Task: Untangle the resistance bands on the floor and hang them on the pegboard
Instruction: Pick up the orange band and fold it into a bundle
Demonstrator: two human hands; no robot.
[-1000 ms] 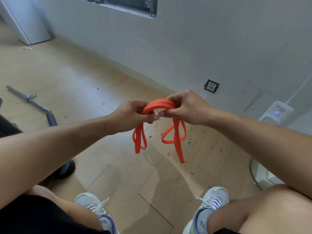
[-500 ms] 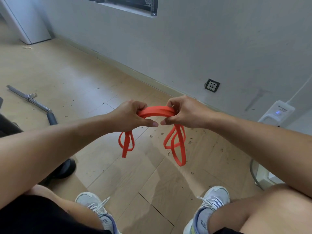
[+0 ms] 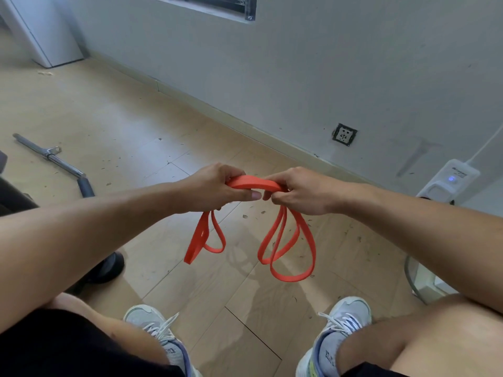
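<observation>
A metal bar (image 3: 51, 158) is lying on the wood floor (image 3: 114, 126) at left, a grey wall (image 3: 326, 63) running behind. The left hand (image 3: 215, 187) and right hand (image 3: 299, 191) are both gripping the orange band (image 3: 255, 183) above the floor, its loops hanging below each fist. A socket (image 3: 345, 134) is sitting in the wall at right.

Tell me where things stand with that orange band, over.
Left hand and right hand both grip orange resistance band. Loops hang off the floor, still bunched. Nothing in the way; pegboard not in view.
</observation>
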